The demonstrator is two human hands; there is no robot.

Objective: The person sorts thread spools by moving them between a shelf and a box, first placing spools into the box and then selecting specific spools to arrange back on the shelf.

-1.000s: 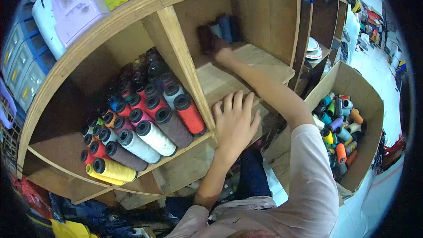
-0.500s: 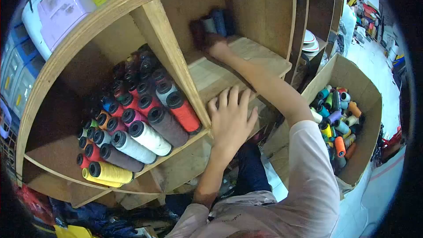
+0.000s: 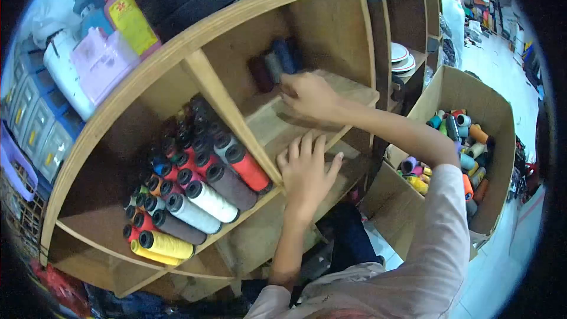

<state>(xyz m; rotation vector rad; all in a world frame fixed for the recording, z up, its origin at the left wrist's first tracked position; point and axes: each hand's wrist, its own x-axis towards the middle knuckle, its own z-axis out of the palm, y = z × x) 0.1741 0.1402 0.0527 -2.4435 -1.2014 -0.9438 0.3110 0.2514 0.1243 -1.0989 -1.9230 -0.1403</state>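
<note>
My left hand (image 3: pixel 306 168) lies flat, fingers spread, on the front edge of the wooden shelf (image 3: pixel 269 127). My right hand (image 3: pixel 307 97) hovers over the right compartment's board with nothing in it, fingers loosely curled. A little behind it, three dark thread spools (image 3: pixel 273 65) stand at the back of that compartment. The left compartment is packed with many thread spools (image 3: pixel 195 183) lying on their sides: white, brown, red, yellow, maroon.
A cardboard box (image 3: pixel 490 118) holding several coloured thread cones stands at the right. White plates (image 3: pixel 403 59) sit in a farther shelf bay. Plastic containers (image 3: pixel 100 59) and drawer units (image 3: pixel 35 124) rest on top at the left.
My right hand has let go of the dark spool at the back of the compartment and drawn back toward me. The left hand stays on the shelf edge. The view shifted.
</note>
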